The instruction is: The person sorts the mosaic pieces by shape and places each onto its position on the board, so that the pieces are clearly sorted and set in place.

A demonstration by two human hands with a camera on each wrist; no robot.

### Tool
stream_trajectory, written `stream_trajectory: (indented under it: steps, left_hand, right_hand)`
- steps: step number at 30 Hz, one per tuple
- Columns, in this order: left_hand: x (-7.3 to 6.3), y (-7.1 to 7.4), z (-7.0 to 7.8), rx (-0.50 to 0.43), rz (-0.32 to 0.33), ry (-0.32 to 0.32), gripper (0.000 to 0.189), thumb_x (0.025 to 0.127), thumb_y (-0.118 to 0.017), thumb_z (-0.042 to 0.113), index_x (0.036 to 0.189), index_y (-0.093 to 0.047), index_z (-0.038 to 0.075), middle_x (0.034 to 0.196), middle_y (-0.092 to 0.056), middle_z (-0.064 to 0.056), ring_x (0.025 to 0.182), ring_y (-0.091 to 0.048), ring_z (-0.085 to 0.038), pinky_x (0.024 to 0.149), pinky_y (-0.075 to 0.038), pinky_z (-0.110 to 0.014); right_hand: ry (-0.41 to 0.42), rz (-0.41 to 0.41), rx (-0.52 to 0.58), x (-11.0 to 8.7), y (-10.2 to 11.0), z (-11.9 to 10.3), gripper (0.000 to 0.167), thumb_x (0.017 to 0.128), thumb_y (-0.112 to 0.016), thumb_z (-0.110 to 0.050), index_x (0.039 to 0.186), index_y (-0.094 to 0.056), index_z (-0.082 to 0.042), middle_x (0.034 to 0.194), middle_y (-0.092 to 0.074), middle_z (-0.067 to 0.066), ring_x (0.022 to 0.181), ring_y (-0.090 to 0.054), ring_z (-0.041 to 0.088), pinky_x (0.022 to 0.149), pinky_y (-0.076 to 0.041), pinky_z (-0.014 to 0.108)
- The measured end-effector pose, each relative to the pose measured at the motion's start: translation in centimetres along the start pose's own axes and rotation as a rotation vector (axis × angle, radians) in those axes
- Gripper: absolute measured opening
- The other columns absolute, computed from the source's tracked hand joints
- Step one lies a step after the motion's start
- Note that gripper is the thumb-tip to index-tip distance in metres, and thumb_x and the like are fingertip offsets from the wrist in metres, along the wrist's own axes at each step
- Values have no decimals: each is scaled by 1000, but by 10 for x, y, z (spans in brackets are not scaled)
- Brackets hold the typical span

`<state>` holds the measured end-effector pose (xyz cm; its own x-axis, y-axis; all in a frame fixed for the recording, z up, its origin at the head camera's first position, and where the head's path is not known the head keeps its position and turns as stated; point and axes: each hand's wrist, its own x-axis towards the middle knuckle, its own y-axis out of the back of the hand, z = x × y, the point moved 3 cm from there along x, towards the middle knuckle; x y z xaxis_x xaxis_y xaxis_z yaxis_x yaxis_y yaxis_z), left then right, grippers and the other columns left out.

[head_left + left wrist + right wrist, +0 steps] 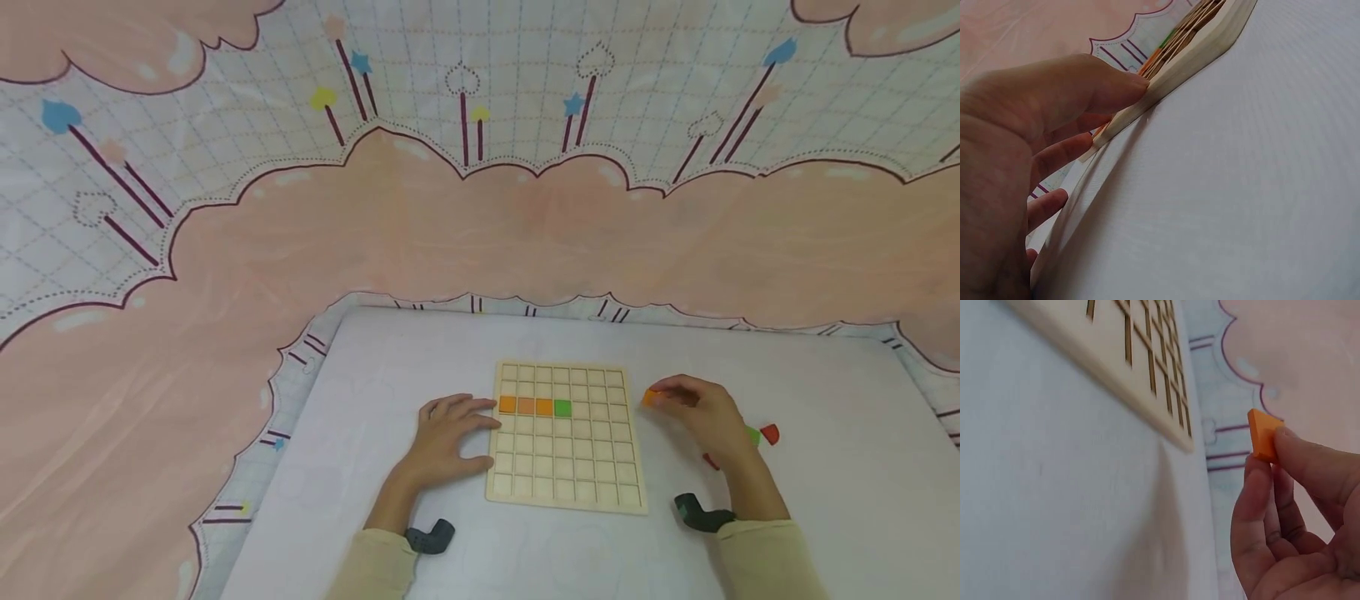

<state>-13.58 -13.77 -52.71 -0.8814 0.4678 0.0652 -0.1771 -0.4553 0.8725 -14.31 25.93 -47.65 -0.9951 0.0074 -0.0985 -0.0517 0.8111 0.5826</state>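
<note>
1. Pinching an orange tile (650, 397) between thumb and fingertips of the right hand (701, 412), with the other fingers curled in toward the palm.
2. Holding that tile raised above the table (862, 400), just beside the right edge of the board (582, 467) and apart from it; showing a flat face and a thin edge in the right wrist view.
3. Lying flat on the table between both hands, in the case of the board: divided by thin lines into a grid of small square cells, and made in a pale wood colour.
4. Filling the third row from the far edge, starting at the left: an orange square (507, 405), a paler square (527, 406), another orange one (545, 407), then a green square (562, 408), set side by side in neighbouring cells.
5. Resting at the left edge of the board with the left hand (450, 442), fingers spread and loose, not closed round anything; touching the edge with the thumb in the left wrist view.
6. Scattered on the table near the right wrist: a green piece (753, 435), partly hidden by the arm, a red piece (770, 434) just beside it, and another red one (711, 462), also partly covered.
7. Worn at the wrists: dark mounts (703, 514), next to pale yellow sleeves (768, 558).
8. Hung behind the table: a pink-and-white patterned cloth (525, 225).
</note>
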Motion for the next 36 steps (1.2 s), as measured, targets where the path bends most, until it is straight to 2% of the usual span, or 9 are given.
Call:
stream_trajectory:
  steps: [3,7,15,23,32,36]
  left_hand:
    - [0,-1,-1,3,-8,2,48,80,-74,48,126,-69,36,153,-51,13,148,-35,-22,117,-17,-60]
    - [1,-2,-1,2,-11,-4,48,80,-74,48,126,-69,35,153,-51,13,148,-34,-22,117,-17,-59]
    - [1,-1,-3,-1,3,-16,48,79,-75,47,125,-70,35,153,-52,13,147,-35,-22,116,-18,-59]
    - [-1,-3,-3,1,8,-21,48,79,-76,47,125,-70,35,152,-52,13,147,-35,-22,116,-18,-60]
    - [-1,-1,-3,-3,21,-24,47,78,-77,46,124,-70,35,151,-53,13,146,-36,-23,115,-19,-60]
    - [0,-2,-3,-5,15,-20,47,79,-77,45,124,-70,35,152,-53,13,147,-36,-22,115,-18,-59]
  right_hand:
    - [9,-39,69,2,-12,-5,28,97,-71,-25,119,-72,-8,119,-70,13,97,-62,5,80,-53,16]
    - [14,-57,124,7,-27,-11,27,97,-70,-17,120,-71,-4,120,-69,17,97,-63,12,79,-53,16]
    - [-44,-75,161,14,-52,-21,23,95,-72,-18,114,-72,-4,117,-71,14,100,-62,20,83,-51,16]
    - [-28,-90,103,19,-70,-30,17,95,-71,-15,109,-75,-6,112,-73,12,97,-60,23,89,-48,33]
    - [-58,-102,21,25,-81,-34,13,93,-71,-13,105,-76,-8,102,-74,7,91,-60,20,81,-46,32]
    - [-66,-91,-64,24,-84,-38,11,92,-73,-15,102,-77,-12,95,-73,3,88,-60,19,78,-44,31]
